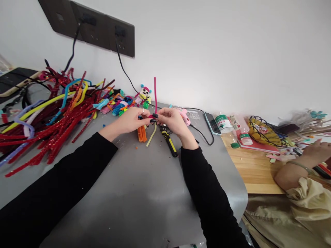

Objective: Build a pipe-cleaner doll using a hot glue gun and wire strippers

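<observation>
Over the grey table, my left hand [133,120] and my right hand [169,119] meet, fingertips pinched together on a pink pipe cleaner [155,91]. One end of it stands straight up between the hands; its lower part is hidden by my fingers. A pale yellow pipe cleaner [151,136] hangs below the fingertips, and I cannot tell how it joins the pink one. Under my left hand is an orange bundle of pipe cleaner [141,133]. Pliers with black and yellow handles [169,141] lie below my right hand.
A heap of red, yellow and purple pipe cleaners [57,124] covers the left side. Small pipe-cleaner dolls [145,91] stand by the wall. A pink glue gun [185,117], a phone [212,123] and bottles [223,123] are at right. A co-worker's arm [297,168] rests on the wooden table.
</observation>
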`<state>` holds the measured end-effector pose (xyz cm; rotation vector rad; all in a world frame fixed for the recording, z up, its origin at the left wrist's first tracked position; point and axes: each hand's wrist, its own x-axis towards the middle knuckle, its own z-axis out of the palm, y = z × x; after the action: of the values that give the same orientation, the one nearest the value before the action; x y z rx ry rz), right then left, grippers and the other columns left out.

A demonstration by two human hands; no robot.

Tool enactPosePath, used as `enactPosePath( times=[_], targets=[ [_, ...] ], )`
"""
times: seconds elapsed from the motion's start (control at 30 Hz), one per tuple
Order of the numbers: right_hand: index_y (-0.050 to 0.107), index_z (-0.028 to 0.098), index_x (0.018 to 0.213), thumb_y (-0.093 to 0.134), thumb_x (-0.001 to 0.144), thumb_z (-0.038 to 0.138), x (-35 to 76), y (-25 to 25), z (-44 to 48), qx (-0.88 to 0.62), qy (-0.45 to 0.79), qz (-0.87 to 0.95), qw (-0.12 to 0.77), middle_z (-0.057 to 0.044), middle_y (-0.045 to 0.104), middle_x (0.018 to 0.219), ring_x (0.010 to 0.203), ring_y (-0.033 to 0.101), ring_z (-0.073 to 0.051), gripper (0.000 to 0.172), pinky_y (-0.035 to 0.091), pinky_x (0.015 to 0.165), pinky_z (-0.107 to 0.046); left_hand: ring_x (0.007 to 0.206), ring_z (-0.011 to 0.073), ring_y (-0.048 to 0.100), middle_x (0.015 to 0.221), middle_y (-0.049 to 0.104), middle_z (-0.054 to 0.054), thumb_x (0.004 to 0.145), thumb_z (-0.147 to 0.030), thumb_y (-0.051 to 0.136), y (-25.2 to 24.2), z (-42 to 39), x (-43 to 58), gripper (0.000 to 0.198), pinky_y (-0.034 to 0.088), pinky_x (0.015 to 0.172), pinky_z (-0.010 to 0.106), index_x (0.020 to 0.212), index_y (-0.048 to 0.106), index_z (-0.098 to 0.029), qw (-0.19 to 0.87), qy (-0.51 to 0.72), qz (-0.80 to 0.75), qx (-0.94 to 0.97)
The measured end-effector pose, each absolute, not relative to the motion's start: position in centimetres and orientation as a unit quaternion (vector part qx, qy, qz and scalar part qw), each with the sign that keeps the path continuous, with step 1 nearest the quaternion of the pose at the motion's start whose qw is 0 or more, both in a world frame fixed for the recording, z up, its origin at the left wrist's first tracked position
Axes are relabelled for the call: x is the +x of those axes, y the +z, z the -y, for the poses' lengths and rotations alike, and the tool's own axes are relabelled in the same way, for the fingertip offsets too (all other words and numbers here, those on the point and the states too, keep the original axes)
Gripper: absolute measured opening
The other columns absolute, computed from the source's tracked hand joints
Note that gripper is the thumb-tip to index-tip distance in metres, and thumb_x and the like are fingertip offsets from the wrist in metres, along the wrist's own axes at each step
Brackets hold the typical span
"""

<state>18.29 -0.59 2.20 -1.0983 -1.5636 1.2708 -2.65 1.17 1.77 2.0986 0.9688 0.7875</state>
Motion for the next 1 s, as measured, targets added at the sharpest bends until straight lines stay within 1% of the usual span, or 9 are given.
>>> enactPosePath(
  times=[0.13, 0.23, 0.37, 0.5, 0.6, 0.7, 0.83, 0.93, 1.0],
  targets=[
    [0.068, 0.02, 0.083, 0.087, 0.073, 0.06, 18.2, 2.0, 0.4, -0.431, 0.501, 0.586, 0.469, -0.001, 0.072, 0.075, 0.072, 0.067, -0.013, 0.045, 0.055, 0.066, -0.025, 0.071, 0.0181, 0.061, 0.076, 0.069, 0.004, 0.086, -0.052, 0.062, 1.7, -0.8, -2.0, 0.036, 0.046, 0.064, 0.028, 0.076, 0.066, -0.018, 0.347, 0.389, -0.403, 0.752],
    [0.067, 0.02, 0.086, 0.087, 0.072, 0.062, 17.9, 1.7, 0.3, -0.414, 0.507, 0.578, 0.487, 0.0, 0.071, 0.076, 0.07, 0.067, -0.013, 0.048, 0.055, 0.066, -0.025, 0.076, 0.0201, 0.064, 0.079, 0.071, 0.005, 0.087, -0.057, 0.063, 1.4, -0.9, -1.9, 0.04, 0.049, 0.07, 0.029, 0.079, 0.067, -0.018, 0.354, 0.399, -0.397, 0.747],
    [0.067, 0.022, 0.089, 0.088, 0.069, 0.064, 17.7, 1.7, 0.3, -0.398, 0.512, 0.585, 0.487, 0.002, 0.07, 0.076, 0.066, 0.065, -0.011, 0.051, 0.054, 0.063, -0.025, 0.074, 0.02, 0.064, 0.077, 0.071, 0.005, 0.087, -0.056, 0.063, 1.1, -1.1, -2.2, 0.039, 0.048, 0.068, 0.029, 0.075, 0.066, -0.018, 0.341, 0.389, -0.394, 0.759],
    [0.066, 0.022, 0.086, 0.086, 0.071, 0.064, 17.7, 1.8, 0.4, -0.419, 0.492, 0.602, 0.469, 0.002, 0.069, 0.073, 0.066, 0.064, -0.012, 0.049, 0.053, 0.062, -0.025, 0.066, 0.0181, 0.061, 0.073, 0.072, 0.004, 0.087, -0.053, 0.063, 1.1, -1.0, -2.2, 0.037, 0.043, 0.059, 0.028, 0.073, 0.067, -0.019, 0.33, 0.361, -0.394, 0.778],
    [0.067, 0.021, 0.082, 0.086, 0.072, 0.064, 17.8, 1.8, 0.4, -0.431, 0.475, 0.613, 0.46, 0.002, 0.068, 0.069, 0.066, 0.064, -0.013, 0.048, 0.053, 0.061, -0.026, 0.064, 0.0178, 0.06, 0.07, 0.071, 0.004, 0.086, -0.054, 0.064, 1.2, -0.9, -2.1, 0.039, 0.043, 0.059, 0.028, 0.072, 0.067, -0.018, 0.324, 0.353, -0.397, 0.783],
    [0.067, 0.02, 0.079, 0.085, 0.073, 0.062, 17.8, 1.8, 0.5, -0.438, 0.467, 0.611, 0.466, 0.001, 0.069, 0.069, 0.066, 0.064, -0.013, 0.046, 0.053, 0.062, -0.026, 0.071, 0.02, 0.064, 0.076, 0.072, 0.006, 0.085, -0.056, 0.067, 1.3, -0.9, -2.1, 0.039, 0.046, 0.061, 0.028, 0.077, 0.068, -0.017, 0.345, 0.37, -0.403, 0.763],
    [0.069, 0.02, 0.079, 0.084, 0.077, 0.058, 17.4, 1.7, 0.6, -0.442, 0.478, 0.582, 0.487, 0.0, 0.071, 0.071, 0.068, 0.065, -0.013, 0.041, 0.055, 0.067, -0.027, 0.08, 0.0221, 0.067, 0.085, 0.075, 0.007, 0.084, -0.058, 0.069, 1.3, -0.7, -2.0, 0.042, 0.049, 0.066, 0.028, 0.086, 0.07, -0.017, 0.363, 0.404, -0.399, 0.739],
    [0.067, 0.02, 0.076, 0.086, 0.073, 0.058, 16.8, 1.4, 0.6, -0.423, 0.505, 0.546, 0.518, 0.0, 0.071, 0.072, 0.066, 0.064, -0.011, 0.043, 0.056, 0.069, -0.027, 0.077, 0.0202, 0.064, 0.084, 0.072, 0.006, 0.087, -0.06, 0.067, 1.2, -0.6, -1.6, 0.044, 0.049, 0.067, 0.028, 0.091, 0.069, -0.017, 0.371, 0.42, -0.395, 0.728],
    [0.067, 0.021, 0.078, 0.087, 0.071, 0.06, 16.3, 1.1, 0.5, -0.418, 0.512, 0.523, 0.539, 0.001, 0.07, 0.074, 0.067, 0.063, -0.011, 0.045, 0.056, 0.071, -0.027, 0.074, 0.0193, 0.062, 0.082, 0.07, 0.005, 0.09, -0.062, 0.062, 1.0, -0.4, -1.2, 0.045, 0.048, 0.066, 0.028, 0.094, 0.067, -0.017, 0.369, 0.436, -0.398, 0.718]
  ],
)
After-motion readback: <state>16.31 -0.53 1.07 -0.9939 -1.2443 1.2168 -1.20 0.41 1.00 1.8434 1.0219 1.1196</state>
